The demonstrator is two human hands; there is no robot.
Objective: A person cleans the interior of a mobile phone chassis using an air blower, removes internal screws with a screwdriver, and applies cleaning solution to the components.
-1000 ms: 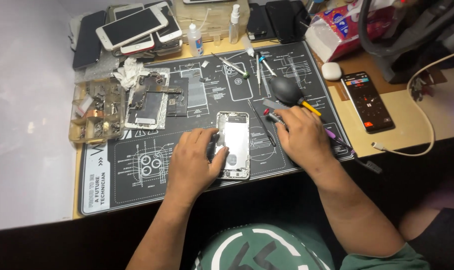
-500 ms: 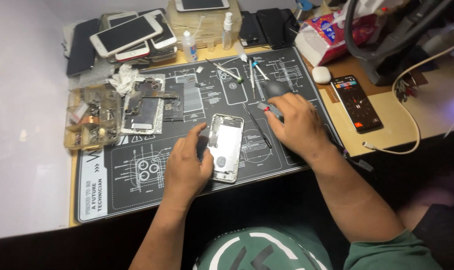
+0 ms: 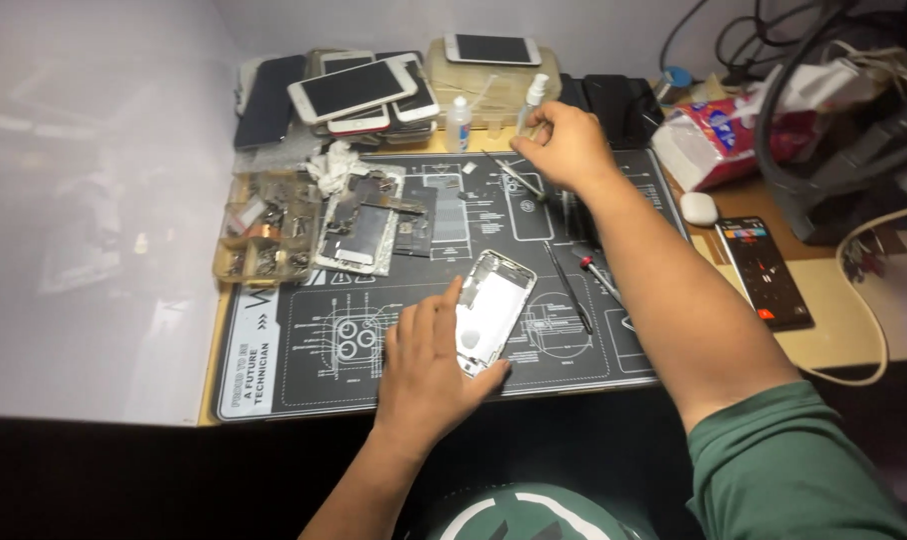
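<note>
My left hand [image 3: 424, 370] pins the thin, rigid, likely fragile opened phone frame [image 3: 492, 310] flat by its edge, while my right hand [image 3: 566, 148] seems to pinch a small bottle [image 3: 534, 100]

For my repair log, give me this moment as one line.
left hand: resting on opened phone shell | right hand: reaching at small spray bottle, grip unclear | surface: dark repair mat

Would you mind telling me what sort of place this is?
Most likely a phone repair bench. A dark work mat printed with diagrams covers the desk, an opened phone frame lies under the left hand, and a stack of phones sits at the back.
</note>
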